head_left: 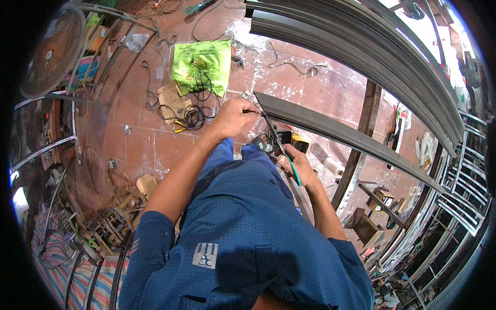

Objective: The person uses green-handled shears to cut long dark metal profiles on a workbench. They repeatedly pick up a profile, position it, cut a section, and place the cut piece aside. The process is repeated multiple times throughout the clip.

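Note:
My right hand (298, 164) is closed round the teal handle end of a file (274, 132), a long, thin, dark tool. The file slants up and left across the end of a long grey metal bar (330, 125). My left hand (236, 118) pinches the file nearer its far tip, beside the bar's end. The fingertips partly hide the place where file and bar meet, so I cannot tell exactly how they touch. From there the bar runs right and toward me, over a brown metal upright (360, 147).
A stack of dark metal profiles (356, 51) lies at the far right. On the tiled floor are a lime-green bag (202, 64), cardboard (173, 101) and a coiled black cable (194, 118). White metal frames (465, 175) stand at right. A round fan guard (51, 51) is at far left.

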`<state>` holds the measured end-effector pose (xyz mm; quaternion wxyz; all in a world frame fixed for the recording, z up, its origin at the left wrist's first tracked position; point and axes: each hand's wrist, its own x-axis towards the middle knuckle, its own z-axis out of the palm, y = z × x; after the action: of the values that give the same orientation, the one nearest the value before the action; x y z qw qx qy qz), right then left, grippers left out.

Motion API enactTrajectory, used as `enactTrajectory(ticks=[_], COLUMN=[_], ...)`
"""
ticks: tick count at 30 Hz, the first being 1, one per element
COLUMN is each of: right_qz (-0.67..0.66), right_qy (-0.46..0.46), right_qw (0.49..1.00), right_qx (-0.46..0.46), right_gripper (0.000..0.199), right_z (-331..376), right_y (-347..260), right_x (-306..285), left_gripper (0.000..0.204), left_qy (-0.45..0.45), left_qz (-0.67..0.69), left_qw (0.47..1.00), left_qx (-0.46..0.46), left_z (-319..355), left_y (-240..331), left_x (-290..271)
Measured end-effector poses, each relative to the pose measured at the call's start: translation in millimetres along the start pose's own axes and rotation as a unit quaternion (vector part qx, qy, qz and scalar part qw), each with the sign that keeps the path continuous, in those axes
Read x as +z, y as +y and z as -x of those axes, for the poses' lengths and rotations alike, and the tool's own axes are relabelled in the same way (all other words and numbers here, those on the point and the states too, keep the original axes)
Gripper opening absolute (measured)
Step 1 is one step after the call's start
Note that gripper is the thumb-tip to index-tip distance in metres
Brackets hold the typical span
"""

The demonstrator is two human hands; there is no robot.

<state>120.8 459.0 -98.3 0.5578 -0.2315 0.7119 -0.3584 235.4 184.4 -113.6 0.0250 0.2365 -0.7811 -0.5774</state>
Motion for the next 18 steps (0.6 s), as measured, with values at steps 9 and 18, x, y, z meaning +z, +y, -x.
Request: enactTrajectory(ticks=[9, 18], right_qz=[-0.009, 0.07], right_qy=[0.009, 0.04], right_qw=[1.0, 0.996], right_qx=[-0.017, -0.034], right_gripper=[0.08, 0.074], right_z=[1.9, -0.6], right_y=[-0.7, -6.7], right_x=[2.1, 3.0], left_gripper=[0.027, 0.022], left_qy=[0.003, 0.023], left_qz=[-0.022, -0.052], left_qw=[0.999, 0.998], left_qx=[-0.025, -0.037], left_z=[2.8, 3.3], left_y=[9.1, 13.7], left_x=[1.2, -0.5])
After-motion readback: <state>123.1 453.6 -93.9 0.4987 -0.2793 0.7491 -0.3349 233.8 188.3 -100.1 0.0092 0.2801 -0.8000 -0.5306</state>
